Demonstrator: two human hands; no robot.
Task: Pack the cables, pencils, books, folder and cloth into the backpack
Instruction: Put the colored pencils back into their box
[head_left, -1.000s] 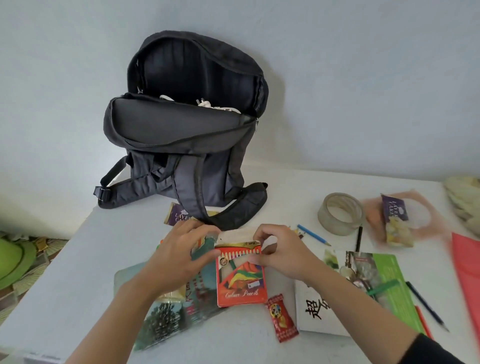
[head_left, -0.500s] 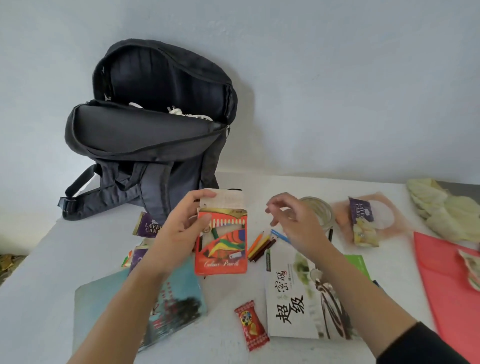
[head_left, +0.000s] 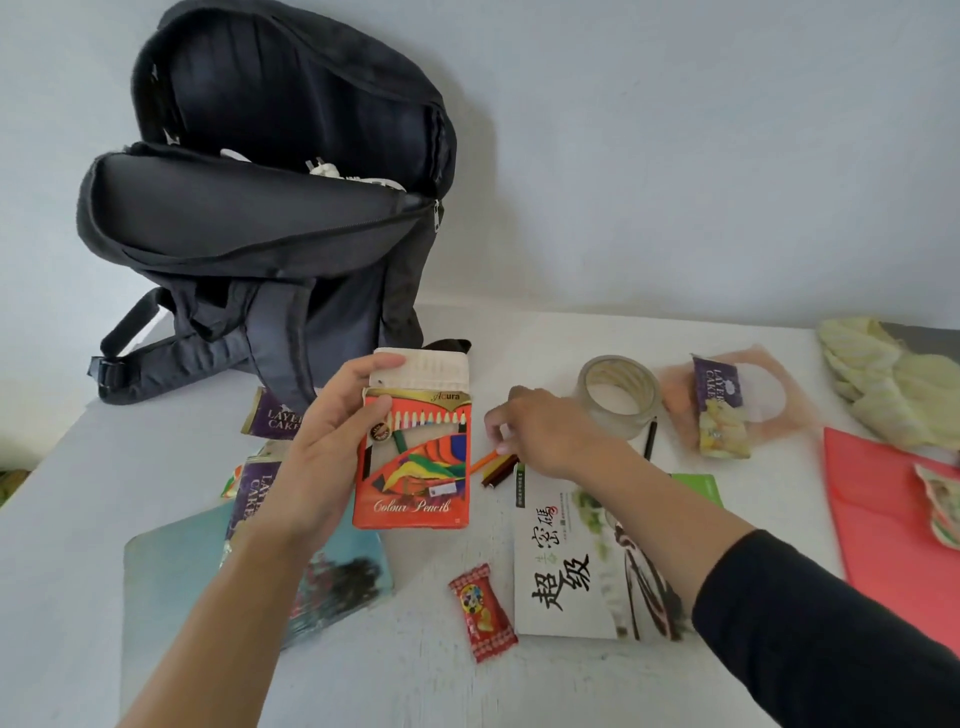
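Well, the person's left hand (head_left: 332, 441) holds a red box of colour pencils (head_left: 415, 467) upright above the table (head_left: 93, 467). The thumb presses on the front and the forefinger is hooked over the pale top flap, which stands open. The right hand (head_left: 550, 436) is down just beside the box, over a small bunch of loose pencils (head_left: 496, 467) lying on the table. Its fingers are curled, and the tips of thumb and forefinger come together at the pencils' ends. From here I cannot tell whether they really pinch one or only touch it.

The black backpack (head_left: 270, 223) stands at the back left against the wall. Its main compartment gapes open, and white cables (head_left: 353, 174) show inside at the mouth. A bluish book (head_left: 171, 587) lies flat under the left forearm, and a white book (head_left: 561, 571) with large black characters lies under the right forearm. The red folder (head_left: 893, 535) lies flat at the right edge, with the pale yellow-green cloth (head_left: 909, 384) crumpled behind it.

A roll of tape (head_left: 618, 415) stands just beyond the right hand. A black pencil (head_left: 650, 439) lies beside it and a cake packet (head_left: 719, 410) to its right. A red sweet (head_left: 483, 613) lies near the front between the two books.
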